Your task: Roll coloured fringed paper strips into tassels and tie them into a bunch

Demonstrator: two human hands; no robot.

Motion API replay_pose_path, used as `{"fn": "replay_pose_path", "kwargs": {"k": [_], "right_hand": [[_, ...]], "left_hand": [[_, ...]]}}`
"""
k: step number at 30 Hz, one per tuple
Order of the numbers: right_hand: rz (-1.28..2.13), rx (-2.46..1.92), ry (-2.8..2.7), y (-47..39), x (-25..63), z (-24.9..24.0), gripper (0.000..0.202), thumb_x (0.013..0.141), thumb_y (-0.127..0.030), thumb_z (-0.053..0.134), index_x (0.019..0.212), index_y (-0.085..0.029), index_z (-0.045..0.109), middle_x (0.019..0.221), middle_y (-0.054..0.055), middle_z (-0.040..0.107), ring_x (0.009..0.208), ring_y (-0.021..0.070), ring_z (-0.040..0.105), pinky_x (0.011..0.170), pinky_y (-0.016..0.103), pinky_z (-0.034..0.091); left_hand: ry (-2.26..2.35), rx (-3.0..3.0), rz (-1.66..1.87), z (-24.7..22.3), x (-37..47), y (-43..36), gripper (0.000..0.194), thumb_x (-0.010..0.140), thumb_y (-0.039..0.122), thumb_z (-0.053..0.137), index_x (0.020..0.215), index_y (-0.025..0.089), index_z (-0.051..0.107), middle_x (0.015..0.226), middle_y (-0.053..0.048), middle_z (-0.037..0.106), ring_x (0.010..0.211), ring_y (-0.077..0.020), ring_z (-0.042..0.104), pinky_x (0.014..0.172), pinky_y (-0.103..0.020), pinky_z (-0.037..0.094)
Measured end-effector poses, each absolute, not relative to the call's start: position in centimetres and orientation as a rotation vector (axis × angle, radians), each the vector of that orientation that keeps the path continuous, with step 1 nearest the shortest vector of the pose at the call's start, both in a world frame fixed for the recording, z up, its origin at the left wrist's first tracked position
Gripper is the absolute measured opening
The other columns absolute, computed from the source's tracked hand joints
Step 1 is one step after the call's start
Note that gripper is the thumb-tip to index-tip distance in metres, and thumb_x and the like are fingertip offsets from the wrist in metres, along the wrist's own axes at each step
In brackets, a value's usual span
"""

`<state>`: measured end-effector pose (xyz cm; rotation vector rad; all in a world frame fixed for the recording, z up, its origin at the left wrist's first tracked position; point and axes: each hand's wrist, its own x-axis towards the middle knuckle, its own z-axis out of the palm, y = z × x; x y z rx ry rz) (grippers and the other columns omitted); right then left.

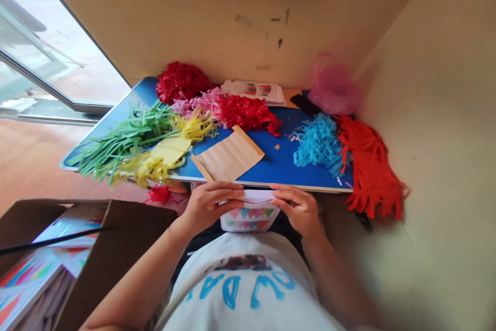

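Note:
Between both hands, close to my body, is a white printed packet [250, 217] with rows of coloured tassel pictures on its front. My left hand [211, 202] pinches the left end of its white top edge. At the right end of that same edge, my right hand [296, 207] grips with thumb and fingers. Just beyond, a creased brown paper piece [229, 156] lies at the front edge of the blue table [281, 166]. Yellow tissue fringe [168, 151] rests left of that paper, with green fringe [127, 137] beside it.
Red fringe [182, 82], pink fringe [201, 103], blue fringe [320, 142] and orange-red fringe [372, 166] lie on the table; the last hangs over its edge. Printed sheets [253, 92], a dark object [305, 105] and a pink plastic bag [334, 85] sit behind. A cardboard box [127, 222] holds several printed packets.

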<state>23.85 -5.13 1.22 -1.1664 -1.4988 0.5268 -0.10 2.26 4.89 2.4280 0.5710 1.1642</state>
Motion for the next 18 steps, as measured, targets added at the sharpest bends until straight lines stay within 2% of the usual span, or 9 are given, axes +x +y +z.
{"fn": "replay_pose_path", "kwargs": {"k": [3, 6, 9, 14, 18], "right_hand": [[0.490, -1.156, -1.495, -5.2, 24.3, 1.6, 0.006, 0.083, -0.029, 0.074, 0.087, -0.027, 0.078, 0.094, 0.004, 0.078, 0.085, 0.0216, 0.074, 0.078, 0.036, 0.062], [0.461, -1.150, -1.538, -4.8, 24.8, 1.7, 0.010, 0.082, -0.026, 0.075, 0.092, -0.029, 0.078, 0.099, 0.003, 0.077, 0.087, 0.0209, 0.074, 0.079, 0.035, 0.061], [0.495, -1.168, -1.539, -4.0, 25.1, 1.4, 0.008, 0.086, -0.027, 0.071, 0.090, -0.028, 0.077, 0.098, 0.004, 0.077, 0.088, 0.0200, 0.073, 0.080, 0.034, 0.060], [0.747, -1.246, -1.500, -1.5, 26.5, 1.1, 0.023, 0.090, -0.041, 0.063, 0.087, -0.024, 0.078, 0.099, 0.007, 0.077, 0.093, 0.0225, 0.072, 0.082, 0.037, 0.059], [0.857, -1.444, -1.279, 4.4, 27.5, -0.1, 0.040, 0.087, -0.053, 0.060, 0.101, -0.019, 0.074, 0.102, 0.011, 0.075, 0.091, 0.0257, 0.072, 0.072, 0.036, 0.061]], "left_hand": [[0.570, 2.386, 1.194, 5.1, -0.5, 2.4, 0.012, 0.087, 0.023, 0.067, 0.096, 0.020, 0.076, 0.093, -0.006, 0.078, 0.083, -0.0144, 0.075, 0.074, -0.021, 0.061], [0.547, 2.313, 1.237, 4.7, -0.1, 2.5, 0.012, 0.085, 0.017, 0.070, 0.095, 0.019, 0.076, 0.095, -0.007, 0.078, 0.084, -0.0150, 0.074, 0.074, -0.021, 0.062], [0.612, 2.176, 1.293, 3.5, 1.0, 2.9, 0.009, 0.083, 0.018, 0.071, 0.091, 0.018, 0.076, 0.091, -0.007, 0.078, 0.081, -0.0156, 0.075, 0.073, -0.022, 0.062], [0.720, 2.071, 1.285, 1.4, 2.1, 4.7, 0.008, 0.085, 0.023, 0.070, 0.086, 0.017, 0.075, 0.089, -0.009, 0.078, 0.079, -0.0161, 0.074, 0.070, -0.025, 0.062], [0.899, 2.264, 1.346, 0.3, 2.4, 6.7, 0.015, 0.090, 0.025, 0.062, 0.089, 0.018, 0.075, 0.091, -0.009, 0.077, 0.085, -0.0183, 0.072, 0.077, -0.033, 0.061]]}}
